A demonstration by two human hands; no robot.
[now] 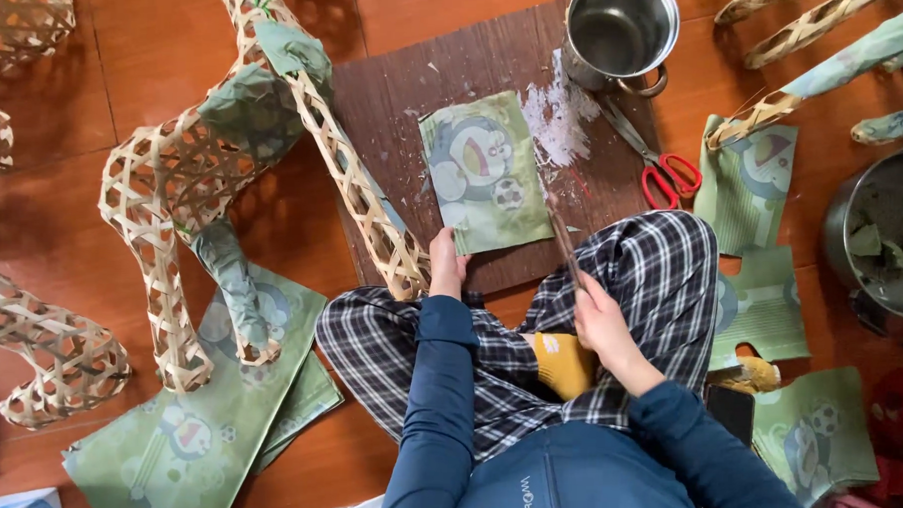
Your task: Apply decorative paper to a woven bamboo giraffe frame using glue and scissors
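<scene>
Left grip pinching green paper, right grip clenched around brush; scissors, pot nearby.

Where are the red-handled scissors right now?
In the head view, the red-handled scissors lie on the brown board's right edge, just below the steel pot and beyond the right hand.
</scene>
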